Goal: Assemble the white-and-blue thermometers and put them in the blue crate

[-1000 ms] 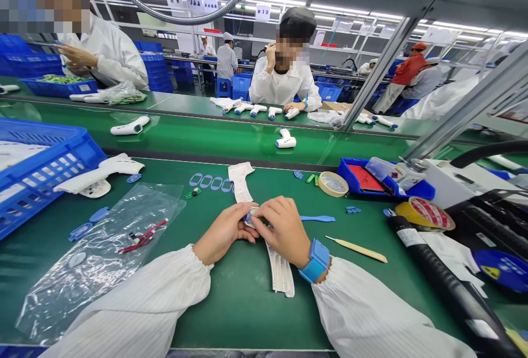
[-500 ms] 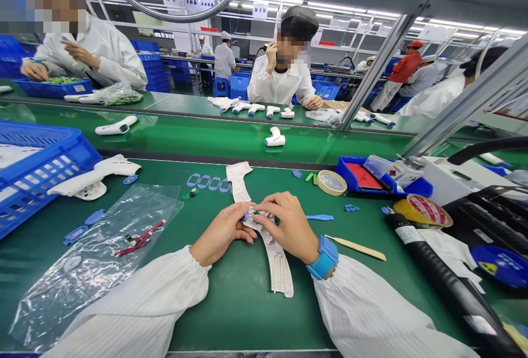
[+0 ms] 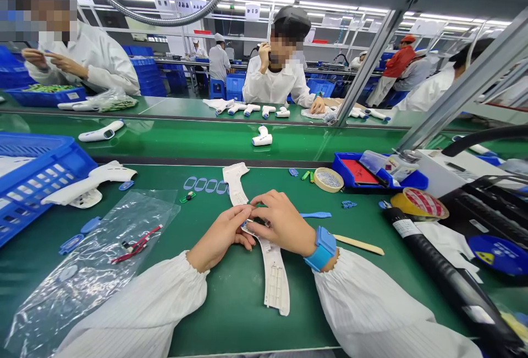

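Observation:
My left hand [image 3: 220, 235] and my right hand [image 3: 284, 220] meet above the green bench mat. Both have their fingers closed around a small electronic part [image 3: 252, 222] with a bit of blue on it, mostly hidden by the fingers. Beneath and beside them lie white curved plastic housings: one shell piece [image 3: 236, 181] reaches away from me, another shell piece [image 3: 275, 284] points toward me with its ribbed inside facing up. My fingers cover where the two meet. A blue plastic stick [image 3: 317, 215] lies behind my right wrist.
On the left are a blue crate [image 3: 41, 182], white shells [image 3: 91, 182] and a clear bag [image 3: 94, 270] with red wires [image 3: 138, 245]. On the right stand a blue parts tray [image 3: 377, 174], a screw dish [image 3: 329, 179] and a black tube [image 3: 449, 275]. Co-workers sit across the conveyor [image 3: 185, 146].
My view has shifted slightly, so most things sit a little further left. Both hands remain together on the small part; my right fingers now cover more of it, and its green board barely shows.

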